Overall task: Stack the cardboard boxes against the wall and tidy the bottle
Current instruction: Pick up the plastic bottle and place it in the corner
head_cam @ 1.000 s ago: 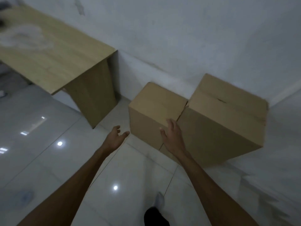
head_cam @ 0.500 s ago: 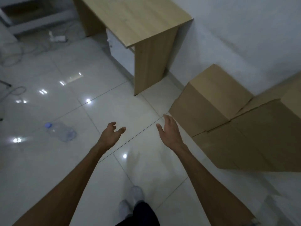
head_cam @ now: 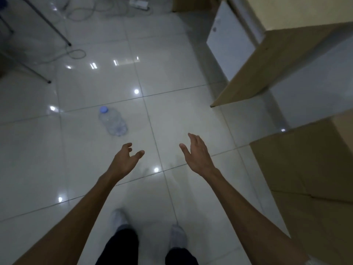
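One clear bottle (head_cam: 113, 121) lying on tiles, blue cap, left hand (head_cam: 125, 161) and right hand (head_cam: 197, 156) grips loose, empty.

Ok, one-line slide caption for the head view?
Both empty hands, left and right, reach over the tiled floor toward the fallen bottle.

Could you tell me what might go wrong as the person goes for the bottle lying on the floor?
1. The bottle lies on its side on glossy tiles; a clumsy touch from the left hand could roll it away.
2. Loose cables and thin metal legs sit beyond it, a likely trip hazard.
3. The cardboard box stands close by the right hand; a backswing could knock it.
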